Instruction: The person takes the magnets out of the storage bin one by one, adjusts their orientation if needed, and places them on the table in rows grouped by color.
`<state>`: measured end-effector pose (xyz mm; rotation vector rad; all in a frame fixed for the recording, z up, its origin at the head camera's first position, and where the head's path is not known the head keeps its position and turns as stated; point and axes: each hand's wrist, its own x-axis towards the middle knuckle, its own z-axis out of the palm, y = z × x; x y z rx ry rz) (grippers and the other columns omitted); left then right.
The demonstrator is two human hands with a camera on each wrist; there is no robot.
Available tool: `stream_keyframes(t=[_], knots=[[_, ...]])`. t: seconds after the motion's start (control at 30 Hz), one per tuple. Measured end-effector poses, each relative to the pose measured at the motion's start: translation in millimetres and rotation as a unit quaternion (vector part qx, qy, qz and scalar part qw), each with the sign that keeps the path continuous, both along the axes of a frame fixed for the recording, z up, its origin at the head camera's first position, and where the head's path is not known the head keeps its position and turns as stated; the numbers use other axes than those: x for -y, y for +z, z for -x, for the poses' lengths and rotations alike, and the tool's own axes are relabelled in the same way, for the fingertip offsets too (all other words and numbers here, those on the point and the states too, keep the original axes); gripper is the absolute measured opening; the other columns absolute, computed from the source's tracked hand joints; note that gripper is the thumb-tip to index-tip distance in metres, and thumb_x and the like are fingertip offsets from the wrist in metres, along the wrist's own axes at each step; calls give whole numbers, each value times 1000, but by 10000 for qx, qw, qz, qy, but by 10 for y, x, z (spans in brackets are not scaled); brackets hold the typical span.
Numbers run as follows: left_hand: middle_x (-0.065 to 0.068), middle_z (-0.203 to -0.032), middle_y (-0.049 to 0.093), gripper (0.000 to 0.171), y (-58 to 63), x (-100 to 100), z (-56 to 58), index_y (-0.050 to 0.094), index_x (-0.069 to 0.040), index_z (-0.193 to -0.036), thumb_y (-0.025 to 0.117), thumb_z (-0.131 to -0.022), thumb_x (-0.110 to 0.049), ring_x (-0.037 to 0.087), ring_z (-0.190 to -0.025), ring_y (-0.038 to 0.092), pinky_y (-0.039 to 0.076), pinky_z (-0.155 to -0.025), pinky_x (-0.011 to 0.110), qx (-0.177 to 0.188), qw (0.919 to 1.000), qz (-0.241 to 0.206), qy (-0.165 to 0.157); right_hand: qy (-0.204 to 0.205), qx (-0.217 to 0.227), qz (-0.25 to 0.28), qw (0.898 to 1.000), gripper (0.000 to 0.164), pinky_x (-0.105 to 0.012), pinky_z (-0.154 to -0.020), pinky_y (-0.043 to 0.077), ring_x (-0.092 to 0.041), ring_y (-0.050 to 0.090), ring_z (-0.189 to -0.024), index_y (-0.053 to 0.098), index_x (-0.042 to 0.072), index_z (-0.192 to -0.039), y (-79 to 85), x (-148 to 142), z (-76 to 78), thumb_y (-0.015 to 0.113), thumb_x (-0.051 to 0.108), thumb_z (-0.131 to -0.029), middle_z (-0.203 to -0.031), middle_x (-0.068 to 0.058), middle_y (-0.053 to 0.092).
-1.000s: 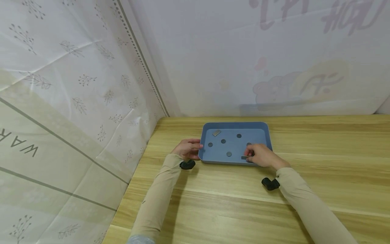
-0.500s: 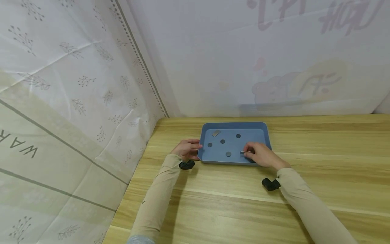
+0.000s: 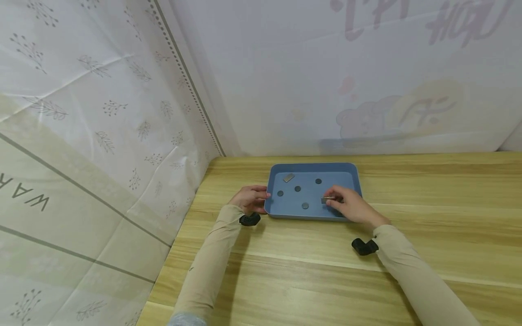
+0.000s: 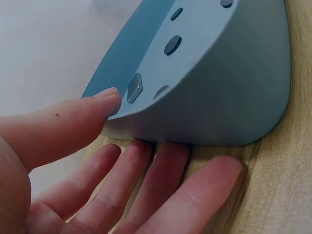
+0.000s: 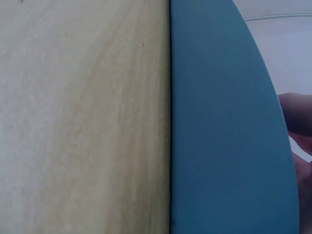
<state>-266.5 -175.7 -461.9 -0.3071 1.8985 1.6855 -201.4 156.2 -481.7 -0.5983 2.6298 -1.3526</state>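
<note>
A wood-grain worktop [image 3: 302, 280] runs up to a pale back wall [image 3: 261, 90] with faint lettering [image 3: 461, 22]; the creased left wall [image 3: 53, 140], whitish and beige, bears leaf sprigs [image 3: 104, 141] and grey lines [image 3: 85, 190].

The tray [image 3: 303, 218] looks smooth, matt plastic, the held bar [image 3: 325, 199] and discs [image 3: 297, 189] probably metal, though small in view, the table [image 3: 285, 280] smooth grained wood, faintly glossy, the sleeves [image 3: 214, 258] matt cloth.
</note>
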Motion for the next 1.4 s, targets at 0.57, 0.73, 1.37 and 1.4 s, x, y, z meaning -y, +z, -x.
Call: stream_keyframes(t=[0.57,0.73,1.37,1.4], knots=[[20,-130,59,49,-52,-21,10,50,-2,-138,64,-91,-3,30,-110,62,59,-70,45,-75,9999,22,80,-344,297,443,9980,28,-28,-63,44,-21,51,-84,61,13,-119,107,-55,-5,66,20,-93,-113,-10,62],[19,-126,60,49,-29,-21,13,50,-1,-137,64,-90,-1,28,-103,63,59,-63,40,-32,9999,-52,98,-283,176,530,9980,27,-27,-62,42,-20,48,-83,61,10,-118,114,-65,-10,67,16,-92,-121,-13,61],[25,-135,52,58,51,15,-10,38,-1,-146,58,-91,4,25,-97,65,59,-75,42,-190,9981,-10,-590,-672,2,374,9970,26,-27,-66,47,-20,51,-85,60,12,-118,240,-274,-52,64,23,-95,-116,-12,61],[25,-136,52,58,52,16,-10,38,-2,-146,58,-92,4,26,-99,65,59,-75,42,-180,9980,-13,-604,-686,16,373,9969,26,-27,-66,47,-20,51,-84,60,12,-118,249,-297,-53,63,23,-95,-116,-12,61]])
